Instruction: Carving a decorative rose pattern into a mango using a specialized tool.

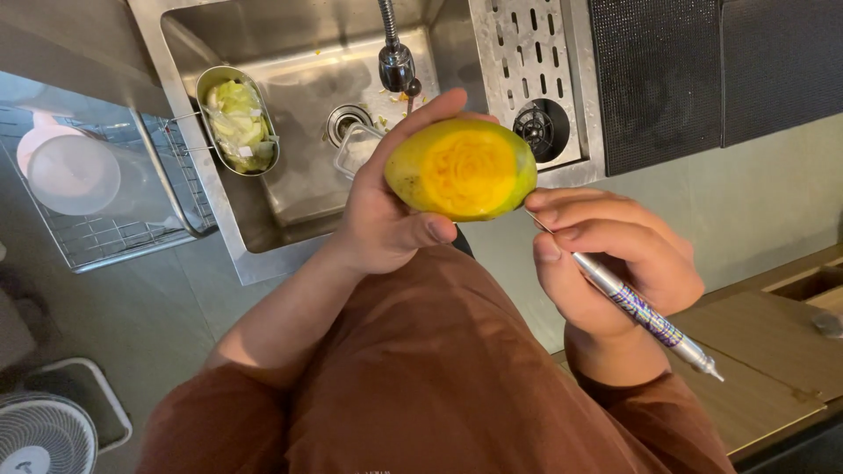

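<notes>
Currently our left hand (386, 219) is closed around a mango (461, 168), carved with a rose-like pattern on its peeled face, held over the edge of the steel sink (299, 184). Our right hand (606, 263) grips a slim silver carving tool (645, 312), its tip touching the mango's right edge.

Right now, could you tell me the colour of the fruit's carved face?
Deep yellow-orange on the fruit, seen in the head view.

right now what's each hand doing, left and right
Left hand: closed around the carved mango, holding it up.
Right hand: closed on the carving tool, tip at the mango.
</notes>
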